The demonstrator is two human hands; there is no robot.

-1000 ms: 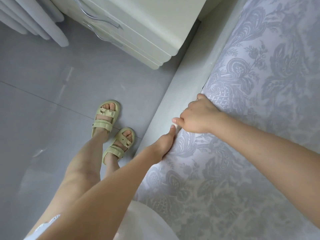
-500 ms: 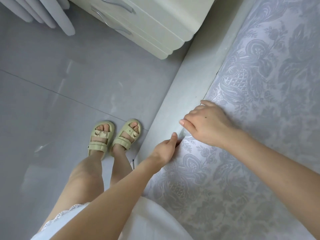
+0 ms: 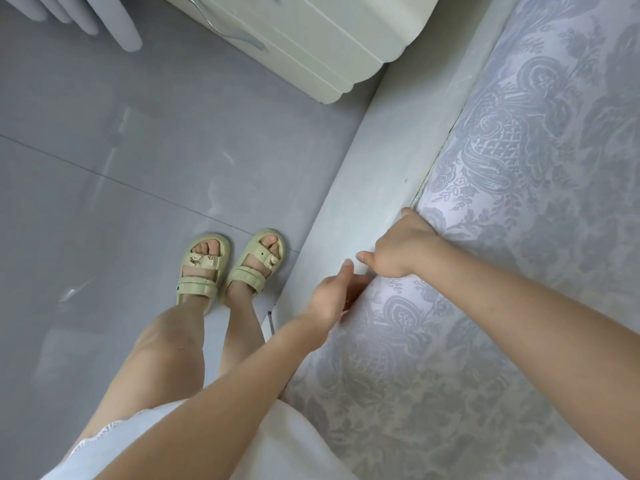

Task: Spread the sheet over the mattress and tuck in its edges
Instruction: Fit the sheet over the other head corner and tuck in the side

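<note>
The patterned sheet [image 3: 502, 306] is already spread across the mattress, which is hidden beneath it, and it fills the right of the view; its left edge is being worked into the seam against the pale bed rail [image 3: 367, 174]. The right hand [image 3: 403, 249] is set knuckles-up on that edge, with its fingers curled down over the fabric into the seam and only the thumb left sticking out to the left. The left hand [image 3: 334, 294] is placed just nearer along the same edge with its thumb raised and its fingers reaching in under the sheet's border; whether cloth is pinched there cannot be told. The step would be judged best done if the fabric were pulled taut toward the rail before being pushed down, with flat fingers driven deep between mattress and rail and slid along the seam in short overlapping stretches, so that no slack is left bunched near the hands. The untucked length toward the far cabinet [image 3: 329, 46] would then be taken in turn. Compared with half a second ago, the right hand has been turned from lying flatter on the sheet, fingers stretched toward the rail, to a closed, downward press at the seam. The left hand is found in much the same place, and the sandals [image 3: 204, 268] are kept side by side on the floor [image 3: 138, 168]
</note>
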